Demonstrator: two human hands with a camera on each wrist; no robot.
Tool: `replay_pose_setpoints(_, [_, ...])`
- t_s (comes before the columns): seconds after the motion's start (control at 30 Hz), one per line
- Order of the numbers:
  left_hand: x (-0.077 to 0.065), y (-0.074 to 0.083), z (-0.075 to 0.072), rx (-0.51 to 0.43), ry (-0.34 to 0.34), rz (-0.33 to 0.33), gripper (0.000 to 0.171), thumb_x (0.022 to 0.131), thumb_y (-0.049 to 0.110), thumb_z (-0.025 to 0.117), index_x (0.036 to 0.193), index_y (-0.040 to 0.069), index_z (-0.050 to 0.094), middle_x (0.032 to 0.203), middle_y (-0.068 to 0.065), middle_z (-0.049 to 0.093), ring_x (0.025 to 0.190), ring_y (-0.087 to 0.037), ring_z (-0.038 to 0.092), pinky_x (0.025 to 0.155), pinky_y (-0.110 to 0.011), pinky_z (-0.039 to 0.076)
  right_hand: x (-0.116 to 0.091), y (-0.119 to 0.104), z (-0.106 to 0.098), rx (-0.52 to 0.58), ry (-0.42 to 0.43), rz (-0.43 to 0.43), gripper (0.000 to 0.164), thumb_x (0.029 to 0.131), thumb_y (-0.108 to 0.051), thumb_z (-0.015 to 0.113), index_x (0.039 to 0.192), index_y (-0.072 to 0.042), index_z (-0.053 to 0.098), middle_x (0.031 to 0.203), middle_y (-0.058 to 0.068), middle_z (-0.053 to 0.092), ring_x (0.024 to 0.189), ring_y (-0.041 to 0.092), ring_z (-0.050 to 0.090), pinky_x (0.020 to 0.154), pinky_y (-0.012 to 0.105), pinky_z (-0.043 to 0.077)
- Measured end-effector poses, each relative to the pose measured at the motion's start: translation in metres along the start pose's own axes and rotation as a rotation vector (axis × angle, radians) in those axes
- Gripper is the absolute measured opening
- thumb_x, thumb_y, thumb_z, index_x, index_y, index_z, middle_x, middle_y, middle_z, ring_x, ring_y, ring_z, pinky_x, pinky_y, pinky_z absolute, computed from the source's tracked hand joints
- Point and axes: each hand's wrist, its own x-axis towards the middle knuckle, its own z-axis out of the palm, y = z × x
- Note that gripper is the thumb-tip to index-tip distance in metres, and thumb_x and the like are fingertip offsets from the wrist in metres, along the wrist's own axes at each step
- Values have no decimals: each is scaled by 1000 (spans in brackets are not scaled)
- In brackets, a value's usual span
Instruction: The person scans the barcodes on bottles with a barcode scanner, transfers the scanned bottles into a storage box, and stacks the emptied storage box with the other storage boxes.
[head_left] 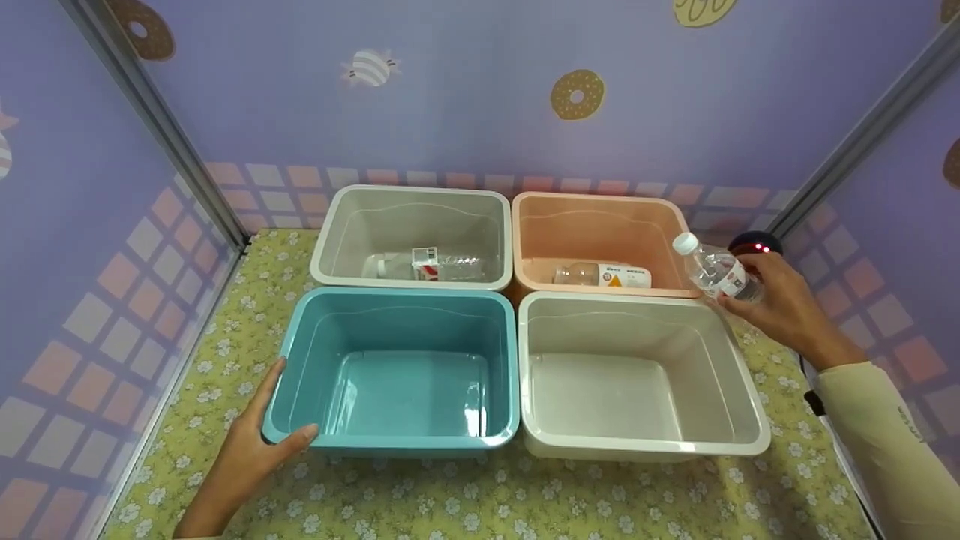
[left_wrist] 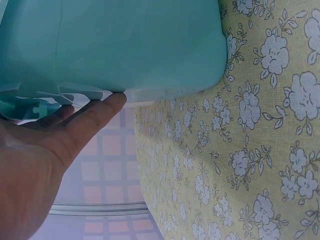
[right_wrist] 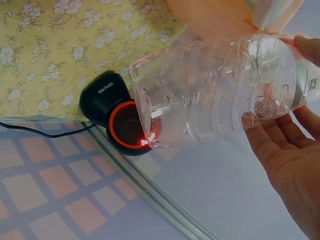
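My right hand (head_left: 784, 304) grips a clear plastic water bottle (head_left: 716, 274) round its label, above the right side of the bins. The white cap tilts up and to the left. In the right wrist view the bottle's base stands in front of a black scanner (right_wrist: 102, 97) with a glowing red ring. My left hand (head_left: 251, 450) rests against the front left corner of the blue bin (head_left: 405, 390). Its thumb lies by the front rim, and its straight fingers (left_wrist: 95, 120) touch the outer wall.
A grey bin (head_left: 322, 240) at the back left holds a clear bottle (head_left: 457, 266). The peach bin (head_left: 600, 199) beside it has a bottle (head_left: 622, 276) with a white label. An off-white bin (head_left: 600, 390) stands front right. Purple walls (head_left: 480, 112) enclose the flowered tabletop (head_left: 465, 502).
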Motion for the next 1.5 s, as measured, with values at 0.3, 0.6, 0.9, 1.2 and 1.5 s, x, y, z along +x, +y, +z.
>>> replay_pose_setpoints(0.3, [0,0,0,9,7,13,104,106,30,76,178,41,2,182,-28,6,148,-69,38,103,-73,55,-5,7,5,16,59,80,63,89,0,90,140,16,56,131,37,56,119,56,58,95,63,49])
replay_pose_setpoints(0.6, [-1,0,0,24,10,41,104,107,30,76,179,38,2,181,-30,8,148,-70,38,102,-75,53,-11,19,12,1,146,124,61,90,0,88,138,20,55,125,40,57,111,55,56,88,63,44])
replay_pose_setpoints(0.9, [0,0,0,17,0,16,104,107,31,76,178,40,0,181,-29,5,149,-70,35,104,-77,52,-18,29,16,-15,213,218,61,93,-6,85,139,22,54,127,41,56,114,57,55,89,63,44])
replay_pose_setpoints(1.2, [0,0,0,28,5,9,104,106,33,76,178,42,1,182,-28,4,150,-70,34,106,-79,48,-30,41,24,-23,269,258,63,94,-10,84,141,20,53,130,40,55,115,57,54,94,68,44])
replay_pose_setpoints(1.5, [-1,0,0,6,9,25,105,106,30,77,179,38,1,180,-31,9,149,-68,37,106,-76,51,-38,52,32,-36,324,260,58,93,-10,85,132,22,57,120,39,55,109,54,53,89,66,40])
